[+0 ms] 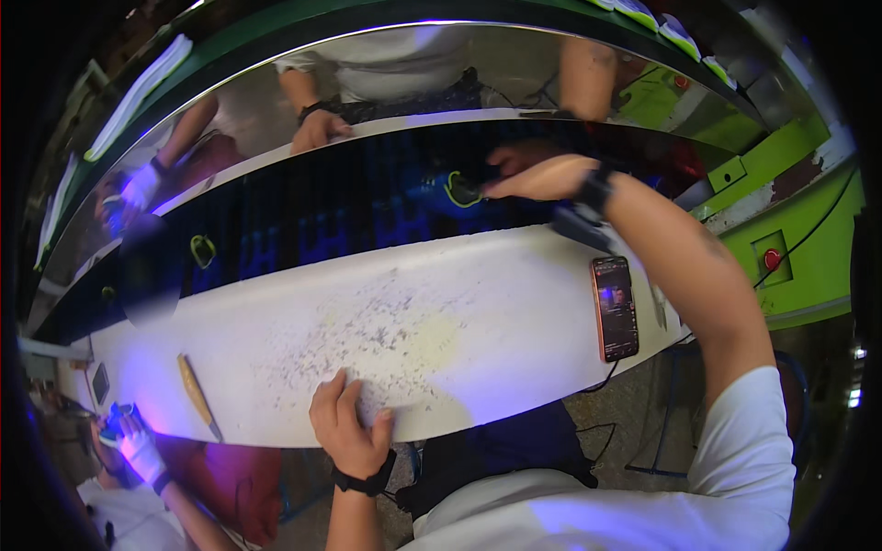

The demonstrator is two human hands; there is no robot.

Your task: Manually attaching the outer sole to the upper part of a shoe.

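My right hand [542, 181] reaches over the dark, blue-lit strip [358, 197] behind the white table. Its fingertips pinch the edge of a small dark piece with a glowing yellow-green rim [466, 190]; its exact kind cannot be made out. My left hand [349, 427] lies on the near part of the white table [514, 331], fingers apart, holding nothing. Beside it, dark crumbs and scraps [377, 335] are scattered across the surface. A similar rimmed piece [202, 251] lies farther left on the strip.
A wooden-handled pointed tool [195, 390] lies at left. A phone [616, 308] with a cable is at right, near a dark object [583, 230]. A co-worker's gloved hand [138, 450] holds a blue item at lower left. Red button [771, 260] on green frame; reflective panel [514, 78] behind.
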